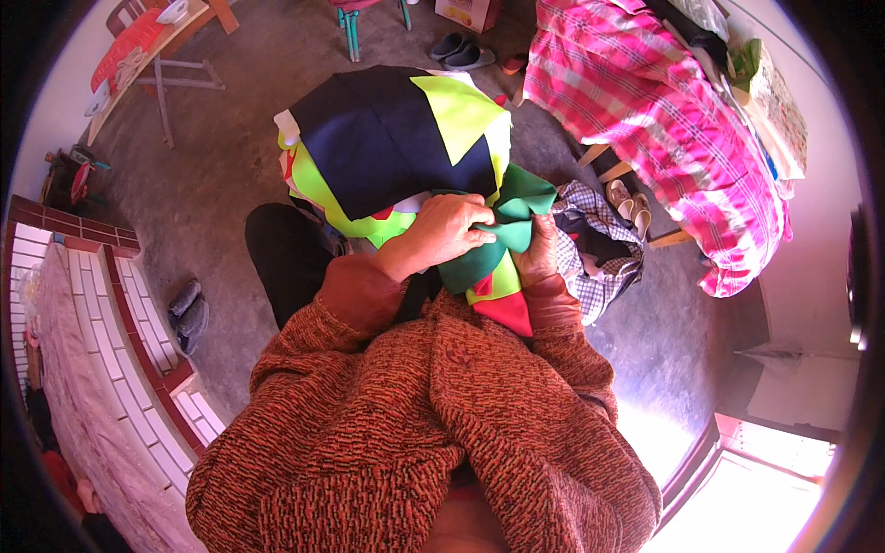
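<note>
Both my hands hold a piece of green cloth (pixel 525 195) in front of my body. My left hand (pixel 447 229) pinches its left part, fingers bent and closed. On the other side my right hand (pixel 540 251) grips the cloth between thumb and fingers. Below it hang a lime-yellow piece (pixel 503 279) and a red piece (pixel 503 313), both partly covered by the green cloth. Just beyond my hands is a large pile of cloth, with a dark navy piece (pixel 378 138) on top and a lime-yellow piece (pixel 461 115) over its right side.
A checked cloth bag (pixel 599 295) stands open right of my hands. Pink plaid cloth (pixel 636 120) drapes over furniture at the right. Dark shoes (pixel 466 53) lie at the back, grey slippers (pixel 191 315) at left. A folding table (pixel 152 46) stands far left.
</note>
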The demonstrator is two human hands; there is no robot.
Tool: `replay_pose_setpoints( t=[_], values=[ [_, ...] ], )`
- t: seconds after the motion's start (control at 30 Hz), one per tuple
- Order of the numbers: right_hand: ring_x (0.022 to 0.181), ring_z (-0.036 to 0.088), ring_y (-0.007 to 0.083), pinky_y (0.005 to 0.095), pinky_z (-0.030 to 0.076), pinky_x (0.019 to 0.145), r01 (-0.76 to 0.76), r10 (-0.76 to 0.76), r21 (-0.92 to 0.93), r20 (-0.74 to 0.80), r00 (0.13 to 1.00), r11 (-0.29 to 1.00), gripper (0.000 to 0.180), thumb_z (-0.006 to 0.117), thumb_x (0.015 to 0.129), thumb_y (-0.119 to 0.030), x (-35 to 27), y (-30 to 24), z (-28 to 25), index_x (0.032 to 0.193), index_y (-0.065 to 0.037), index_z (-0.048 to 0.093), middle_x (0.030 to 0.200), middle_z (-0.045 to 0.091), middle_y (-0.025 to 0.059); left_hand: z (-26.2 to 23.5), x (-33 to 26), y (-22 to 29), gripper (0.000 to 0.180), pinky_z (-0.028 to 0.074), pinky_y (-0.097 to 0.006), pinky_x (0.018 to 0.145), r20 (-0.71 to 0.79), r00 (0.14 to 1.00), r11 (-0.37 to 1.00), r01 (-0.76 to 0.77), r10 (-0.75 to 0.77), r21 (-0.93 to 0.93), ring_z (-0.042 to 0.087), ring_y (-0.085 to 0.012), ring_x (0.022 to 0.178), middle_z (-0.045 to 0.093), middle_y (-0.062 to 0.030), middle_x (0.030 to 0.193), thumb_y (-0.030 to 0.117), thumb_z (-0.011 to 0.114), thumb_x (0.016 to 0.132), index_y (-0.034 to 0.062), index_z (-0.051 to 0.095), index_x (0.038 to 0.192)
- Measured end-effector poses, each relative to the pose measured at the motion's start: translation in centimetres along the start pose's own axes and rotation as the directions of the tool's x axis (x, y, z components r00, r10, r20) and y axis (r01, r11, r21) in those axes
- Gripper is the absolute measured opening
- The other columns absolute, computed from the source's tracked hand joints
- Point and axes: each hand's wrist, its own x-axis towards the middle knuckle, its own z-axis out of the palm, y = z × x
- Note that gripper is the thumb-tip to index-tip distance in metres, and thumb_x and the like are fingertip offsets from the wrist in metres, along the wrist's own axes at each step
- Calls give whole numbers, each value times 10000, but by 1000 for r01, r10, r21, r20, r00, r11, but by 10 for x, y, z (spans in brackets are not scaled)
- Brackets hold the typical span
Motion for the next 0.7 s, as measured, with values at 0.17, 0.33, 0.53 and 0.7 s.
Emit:
replay_pose_setpoints(
  t=[0.17,0.33,0.53,0.7],
  values=[
    [1074,573,225,401,447,954,-25,25,88,0,1000,996,378,625,854,-216,6,2,-22,1201,-95,539,1198,593,61,-41,-3,22,232,423,-361,809,20,997,995,-77,76,64,552,-218,920,596,-11,843,265,756,681,70,660,763],
    [1093,568,223,400,454,952,-17,16,72,17,1000,997,371,621,870,-202,2,-1,-4,1214,-97,530,1217,585,64,-72,-4,23,189,353,-433,955,-268,954,976,-176,137,-127,589,-222,913,643,-45,810,209,754,724,48,658,752],
    [1012,609,206,364,508,858,-22,24,87,-32,999,996,281,584,894,-154,1,-3,-6,1169,-106,557,1161,615,62,-125,-20,33,118,405,-397,924,-588,798,990,-75,130,118,590,-178,880,654,-42,822,107,742,742,22,663,765],
    [1000,610,201,363,508,852,-27,27,84,-4,1000,996,277,581,891,-144,2,-1,-9,1164,-97,562,1145,621,58,-117,-22,27,87,428,-188,626,-572,784,921,1,-242,-389,497,-9,706,597,52,783,74,647,872,-2,626,908]
  ],
)
